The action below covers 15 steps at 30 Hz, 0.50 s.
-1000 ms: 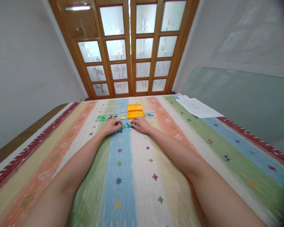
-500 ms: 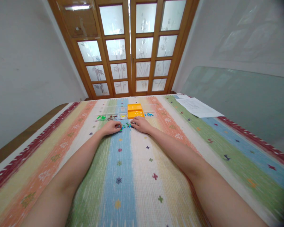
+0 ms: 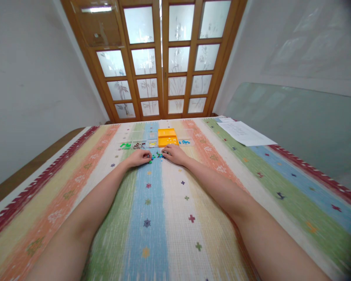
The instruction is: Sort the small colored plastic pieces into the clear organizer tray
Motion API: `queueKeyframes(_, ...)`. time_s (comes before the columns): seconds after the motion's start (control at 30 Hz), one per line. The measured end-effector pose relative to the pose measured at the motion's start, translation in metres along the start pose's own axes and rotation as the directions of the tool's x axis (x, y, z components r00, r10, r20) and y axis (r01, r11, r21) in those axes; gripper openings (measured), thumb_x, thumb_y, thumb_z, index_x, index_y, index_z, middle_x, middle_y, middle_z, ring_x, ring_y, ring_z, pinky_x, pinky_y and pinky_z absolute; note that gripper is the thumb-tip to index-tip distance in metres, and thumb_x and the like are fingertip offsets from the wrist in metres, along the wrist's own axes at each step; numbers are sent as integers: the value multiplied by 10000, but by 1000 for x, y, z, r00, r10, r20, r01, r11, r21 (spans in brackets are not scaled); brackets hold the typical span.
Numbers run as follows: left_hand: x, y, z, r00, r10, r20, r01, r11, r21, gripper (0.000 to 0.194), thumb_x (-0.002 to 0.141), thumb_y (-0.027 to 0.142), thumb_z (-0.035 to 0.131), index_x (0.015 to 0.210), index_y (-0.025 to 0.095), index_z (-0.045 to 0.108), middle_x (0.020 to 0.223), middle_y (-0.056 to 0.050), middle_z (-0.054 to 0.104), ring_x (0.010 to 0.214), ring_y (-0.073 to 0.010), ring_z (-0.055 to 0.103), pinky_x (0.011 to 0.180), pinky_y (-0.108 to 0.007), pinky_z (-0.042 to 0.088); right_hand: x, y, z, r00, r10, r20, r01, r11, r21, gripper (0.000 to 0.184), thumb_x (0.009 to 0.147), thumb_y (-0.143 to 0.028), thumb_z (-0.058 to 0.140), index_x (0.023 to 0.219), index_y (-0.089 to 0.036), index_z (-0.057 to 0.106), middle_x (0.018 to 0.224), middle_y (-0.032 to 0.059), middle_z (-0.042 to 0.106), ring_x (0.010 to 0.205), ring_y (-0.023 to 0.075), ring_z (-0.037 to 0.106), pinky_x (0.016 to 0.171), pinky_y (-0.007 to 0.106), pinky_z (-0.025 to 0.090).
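Several tiny blue, green and dark pieces [image 3: 157, 155] lie in a loose pile on the striped cloth, between my two hands. At the pile's left edge my left hand [image 3: 139, 157] is curled, thumb and fingers drawn together; whatever they pinch is too small to make out. My right hand [image 3: 175, 154] rests at the right edge, fingers loosely stretched and slightly apart, tips by the pieces. Just beyond my right hand stands an open yellow box [image 3: 168, 132] with small white pieces in it. Clear trays hold green pieces [image 3: 125, 146], brown pieces [image 3: 139, 144], yellow pieces [image 3: 152, 144] and blue pieces [image 3: 184, 142].
A patterned striped tablecloth [image 3: 148, 234] covers the table. White paper sheets [image 3: 242, 132] lie at the far right. Wooden doors with glass panes [image 3: 146, 61] stand behind the table, and a greenish panel [image 3: 298, 117] leans at the right wall.
Both hands stay almost in place beside the pile, with only a very slight shift in the view. The box and trays stand as before.
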<state>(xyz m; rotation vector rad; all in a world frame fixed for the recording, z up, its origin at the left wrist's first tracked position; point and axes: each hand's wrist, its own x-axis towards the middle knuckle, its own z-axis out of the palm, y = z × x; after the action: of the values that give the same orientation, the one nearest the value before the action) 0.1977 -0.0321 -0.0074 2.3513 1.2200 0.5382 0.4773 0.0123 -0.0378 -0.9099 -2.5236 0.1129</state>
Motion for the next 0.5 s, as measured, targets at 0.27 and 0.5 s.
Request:
queueKeyframes(0.27, 6, -22, 6, 976, -87, -198, 72, 994, -81, 227, 861, 373, 617, 907, 179, 726, 674, 16, 602, 616, -134, 500, 601, -252, 357, 0, -1, -1, 1000, 3, -1, -3, 1000, 2, 295, 1055, -402, 532, 1162, -226, 744, 1133, 97, 693, 1097, 238, 595, 948, 355, 416)
queueKeyframes(0.5, 11, -50, 10, 809, -293, -510, 243, 956, -163, 232, 851, 381, 616, 899, 179, 719, 655, 10, 598, 633, -154, 526, 605, -255, 366, 0, -2, -2, 1000, 5, 2, -5, 1000, 1, 309, 1063, -411, 517, 1159, -224, 744, 1148, 99, 688, 1097, 234, 596, 940, 346, 417)
